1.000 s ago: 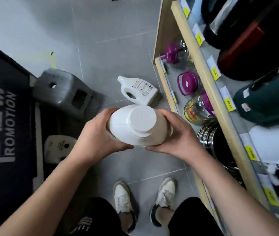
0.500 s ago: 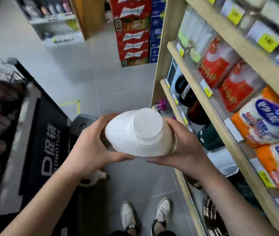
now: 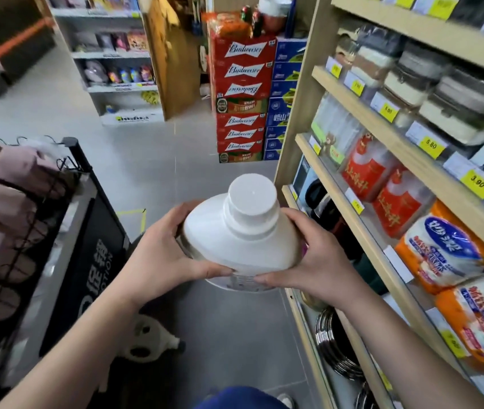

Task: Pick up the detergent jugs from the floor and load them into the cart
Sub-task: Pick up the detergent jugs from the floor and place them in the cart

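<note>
A white detergent jug (image 3: pixel 242 234) with a wide white cap is held upright at chest height in the aisle. My left hand (image 3: pixel 162 252) grips its left side and my right hand (image 3: pixel 313 256) grips its right side, thumbs curled round the near face. Another white jug (image 3: pixel 146 340) lies on the floor below my left forearm, beside the black promotion stand. No cart is plainly visible.
A black wire display rack (image 3: pixel 13 231) with pink slippers and a promotion sign stands at the left. Wooden shelves (image 3: pixel 382 160) of goods with yellow price tags line the right. Stacked red beer cases (image 3: pixel 240 98) stand ahead at the aisle's end.
Both hands have lifted the jug from near the floor to chest height. The view has tilted up from the floor to the aisle ahead.
</note>
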### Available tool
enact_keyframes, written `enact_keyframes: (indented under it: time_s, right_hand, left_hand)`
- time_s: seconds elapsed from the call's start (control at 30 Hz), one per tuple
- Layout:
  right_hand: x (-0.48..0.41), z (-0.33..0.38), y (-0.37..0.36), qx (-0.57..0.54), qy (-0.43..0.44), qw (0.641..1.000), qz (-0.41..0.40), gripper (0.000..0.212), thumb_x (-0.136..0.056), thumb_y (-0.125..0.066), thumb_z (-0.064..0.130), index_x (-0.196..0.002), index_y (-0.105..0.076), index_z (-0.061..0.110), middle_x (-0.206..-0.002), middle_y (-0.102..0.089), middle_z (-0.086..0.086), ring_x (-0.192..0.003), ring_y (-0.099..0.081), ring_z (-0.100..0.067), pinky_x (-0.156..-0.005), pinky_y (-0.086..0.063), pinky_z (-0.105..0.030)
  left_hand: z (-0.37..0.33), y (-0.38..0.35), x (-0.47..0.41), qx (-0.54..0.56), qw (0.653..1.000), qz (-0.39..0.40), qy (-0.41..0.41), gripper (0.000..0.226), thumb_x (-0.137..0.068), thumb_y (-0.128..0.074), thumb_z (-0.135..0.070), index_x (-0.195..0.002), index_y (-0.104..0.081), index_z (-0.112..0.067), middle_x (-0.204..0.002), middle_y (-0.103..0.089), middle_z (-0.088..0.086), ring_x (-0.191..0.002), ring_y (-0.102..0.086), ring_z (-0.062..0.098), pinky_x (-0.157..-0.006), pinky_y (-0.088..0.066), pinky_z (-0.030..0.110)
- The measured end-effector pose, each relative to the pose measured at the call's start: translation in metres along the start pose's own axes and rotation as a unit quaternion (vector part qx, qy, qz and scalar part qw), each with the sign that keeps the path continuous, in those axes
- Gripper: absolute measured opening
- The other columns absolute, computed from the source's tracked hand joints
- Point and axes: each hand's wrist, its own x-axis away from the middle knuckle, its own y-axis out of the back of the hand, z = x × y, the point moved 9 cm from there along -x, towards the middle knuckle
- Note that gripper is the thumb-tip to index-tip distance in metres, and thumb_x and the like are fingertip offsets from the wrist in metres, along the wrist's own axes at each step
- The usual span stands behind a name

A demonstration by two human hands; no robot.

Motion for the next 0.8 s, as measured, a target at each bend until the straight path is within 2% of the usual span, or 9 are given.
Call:
enact_keyframes:
  time_s: [0.17, 0.27, 0.37, 0.47, 0.53, 0.6, 0.67, 0.7, 0.8]
  right_hand:
    - [-0.017, 0.021, -0.024, 0.005, 0.023, 0.999, 0.023, 0.101, -0.045, -0.1, 0.055, -0.134, -0.053, 0.051, -0.132, -0.062, 0.026, -0.126, -0.059, -0.004, -0.105, -0.053, -0.045]
    - [-0.027, 0.035, -0.041, 0.018, 0.048, 0.998, 0.043, 0.099, -0.045, -0.102, 0.053, -0.131, -0.053, 0.052, -0.13, -0.063, 0.028, -0.125, -0.06, -0.002, -0.105, -0.053, -0.043]
    - [-0.039, 0.047, -0.061, 0.02, 0.08, 0.993, 0.08, 0.094, -0.048, -0.103, 0.047, -0.128, -0.054, 0.053, -0.126, -0.063, 0.032, -0.121, -0.06, 0.002, -0.102, -0.054, -0.035]
    - [-0.049, 0.06, -0.08, 0.012, 0.116, 0.986, 0.119, 0.092, -0.047, -0.103, 0.047, -0.124, -0.053, 0.058, -0.125, -0.063, 0.034, -0.12, -0.06, 0.004, -0.099, -0.053, -0.03]
    - [-0.056, 0.069, -0.095, 0.001, 0.142, 0.977, 0.157, 0.092, -0.047, -0.105, 0.041, -0.122, -0.054, 0.058, -0.123, -0.064, 0.032, -0.118, -0.06, 0.004, -0.098, -0.053, -0.027]
    - [-0.057, 0.079, -0.108, -0.011, 0.168, 0.966, 0.194, 0.092, -0.046, -0.105, 0.041, -0.119, -0.053, 0.061, -0.121, -0.064, 0.034, -0.116, -0.06, 0.006, -0.096, -0.052, -0.024]
    - [-0.056, 0.088, -0.124, -0.024, 0.194, 0.952, 0.236, 0.093, -0.043, -0.104, 0.045, -0.118, -0.052, 0.063, -0.121, -0.064, 0.033, -0.116, -0.06, 0.006, -0.097, -0.053, -0.027]
    - [-0.055, 0.092, -0.131, -0.031, 0.206, 0.944, 0.257, 0.094, -0.041, -0.102, 0.049, -0.119, -0.052, 0.063, -0.121, -0.064, 0.031, -0.116, -0.061, 0.005, -0.098, -0.053, -0.03]
    - [-0.042, 0.104, -0.158, -0.065, 0.245, 0.909, 0.33, 0.095, -0.038, -0.099, 0.055, -0.123, -0.055, 0.059, -0.121, -0.067, 0.027, -0.117, -0.063, -0.003, -0.1, -0.054, -0.038]
  left_hand:
    - [0.011, 0.032, 0.014, -0.012, 0.999, -0.032, 0.016, 0.098, -0.044, -0.104, -0.035, -0.132, -0.06, -0.041, -0.123, -0.067, -0.035, -0.119, -0.061, -0.011, -0.093, -0.044, 0.004]
    - [0.017, 0.052, 0.026, -0.026, 0.998, -0.058, 0.029, 0.102, -0.044, -0.105, -0.041, -0.136, -0.06, -0.038, -0.126, -0.068, -0.028, -0.123, -0.061, -0.006, -0.1, -0.048, 0.015]
    - [0.02, 0.071, 0.042, -0.035, 0.994, -0.09, 0.043, 0.102, -0.043, -0.106, -0.049, -0.134, -0.06, -0.043, -0.127, -0.07, -0.025, -0.124, -0.063, -0.002, -0.101, -0.05, 0.026]
    - [0.013, 0.087, 0.065, -0.049, 0.986, -0.147, 0.057, 0.095, -0.044, -0.106, -0.039, -0.125, -0.06, -0.048, -0.123, -0.068, -0.031, -0.119, -0.061, -0.009, -0.095, -0.045, 0.007]
    - [0.01, 0.094, 0.083, -0.064, 0.977, -0.185, 0.081, 0.094, -0.043, -0.108, -0.033, -0.122, -0.06, -0.048, -0.12, -0.068, -0.033, -0.116, -0.061, -0.01, -0.091, -0.041, 0.002]
    - [0.009, 0.099, 0.104, -0.068, 0.967, -0.222, 0.109, 0.095, -0.042, -0.107, -0.037, -0.124, -0.062, -0.047, -0.122, -0.069, -0.027, -0.118, -0.063, -0.004, -0.101, -0.046, 0.012]
    - [0.006, 0.101, 0.129, -0.055, 0.952, -0.269, 0.138, 0.094, -0.043, -0.103, -0.04, -0.128, -0.062, -0.048, -0.128, -0.07, -0.019, -0.125, -0.064, 0.006, -0.111, -0.05, 0.037]
    - [0.001, 0.101, 0.143, -0.056, 0.943, -0.293, 0.15, 0.094, -0.044, -0.102, -0.042, -0.128, -0.061, -0.049, -0.129, -0.069, -0.017, -0.126, -0.063, 0.008, -0.111, -0.051, 0.043]
    - [-0.019, 0.092, 0.187, -0.096, 0.907, -0.364, 0.186, 0.092, -0.044, -0.1, -0.049, -0.125, -0.059, -0.055, -0.128, -0.069, -0.022, -0.124, -0.063, 0.003, -0.109, -0.051, 0.035]
